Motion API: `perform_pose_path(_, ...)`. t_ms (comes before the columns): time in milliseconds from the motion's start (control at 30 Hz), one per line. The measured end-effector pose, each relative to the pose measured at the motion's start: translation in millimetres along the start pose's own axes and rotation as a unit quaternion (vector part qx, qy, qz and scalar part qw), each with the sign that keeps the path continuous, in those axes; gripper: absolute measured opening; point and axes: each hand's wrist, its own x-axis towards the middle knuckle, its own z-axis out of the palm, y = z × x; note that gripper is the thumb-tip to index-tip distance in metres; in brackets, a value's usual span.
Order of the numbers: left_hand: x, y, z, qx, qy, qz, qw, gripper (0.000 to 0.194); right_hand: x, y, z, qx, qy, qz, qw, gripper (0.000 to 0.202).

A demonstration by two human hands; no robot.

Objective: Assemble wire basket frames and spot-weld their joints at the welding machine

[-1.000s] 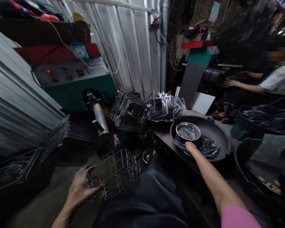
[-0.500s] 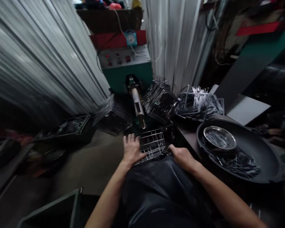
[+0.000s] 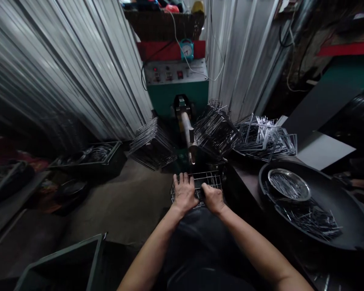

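Observation:
A small wire rack (image 3: 208,176) of crossed metal rods lies low in front of me, just below the welding machine's arm. My left hand (image 3: 185,193) rests flat over its left part, fingers stretched forward and thumb out to the side. Over the right part of the rack, my right hand (image 3: 214,198) is closed with the thumb against the curled fingers; what it pinches, if anything, is hidden. The two hands are close together but apart. A pale rod-like electrode arm (image 3: 188,128) of the machine points down toward the rack.
The green machine (image 3: 164,95) stands ahead, with a clock (image 3: 187,50) on it. Stacked wire frames (image 3: 153,145) hang left of its arm, more frames (image 3: 216,131) right. A wide black pan (image 3: 348,214) holds loose rods and a metal bowl (image 3: 306,193). Green bins (image 3: 63,252) stand left.
My right hand has moved left from the rack's right end to over the rack, nearer my left hand. The left hand stays on the rack. The view has shifted left.

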Motion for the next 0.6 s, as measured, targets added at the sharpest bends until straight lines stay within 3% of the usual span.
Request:
perform_pose_path(100, -1, -4, 1.9, -0.015, 0.000, -0.004, 1.000, 0.074, -2, 5, -2, 0.056, -0.026, 0.001, 0.998, 0.020)
perform_pose_path(300, 4, -16, 3.1, -0.029, 0.002, -0.001, 1.000, 0.075, 0, 14, -23, 0.083, -0.090, -0.120, 0.985, 0.027)
perform_pose_path(433, 9, -24, 1.9, -0.045, -0.008, -0.007, 0.999, 0.077, 8, 13, -28, 0.035, -0.098, -0.150, 0.983, 0.035)
perform_pose_path(600, 17, -34, 1.5, -0.062, -0.016, -0.008, 0.998, 0.079, 20, 7, -28, -0.020, -0.098, -0.153, 0.983, 0.028)
